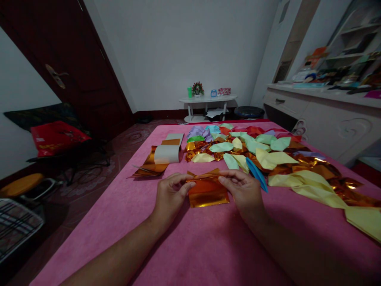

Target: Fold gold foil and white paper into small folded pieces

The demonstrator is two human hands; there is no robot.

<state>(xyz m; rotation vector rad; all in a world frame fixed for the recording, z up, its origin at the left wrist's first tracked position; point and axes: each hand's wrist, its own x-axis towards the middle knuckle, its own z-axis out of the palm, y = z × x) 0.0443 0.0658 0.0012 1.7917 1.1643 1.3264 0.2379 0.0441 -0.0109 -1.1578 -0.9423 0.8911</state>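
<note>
In the head view, the left hand (172, 194) and the right hand (245, 194) hold a shiny orange-gold foil sheet (208, 194) between them, over the near middle of a table covered with a pink cloth (119, 238). The left thumb and fingers pinch the sheet's far left corner, and the right thumb and fingers pinch its far right corner. Its far edge is folded over in a narrow strip between the two hands, while the near part spreads flat toward the wearer.

Beyond the left hand lies a loose stack of foil sheets (151, 163), bent and fanned out, with a grey-white curled sheet (166, 154) on top. Beyond and to the right of the right hand spreads a pile of folded papers (222, 147) in pale green, yellow, purple, red and shiny gold. A blue folded paper (256, 174) lies just beside the right hand, slanting toward it. Pale yellow folded papers (318, 188) reach along the table's right side.
</note>
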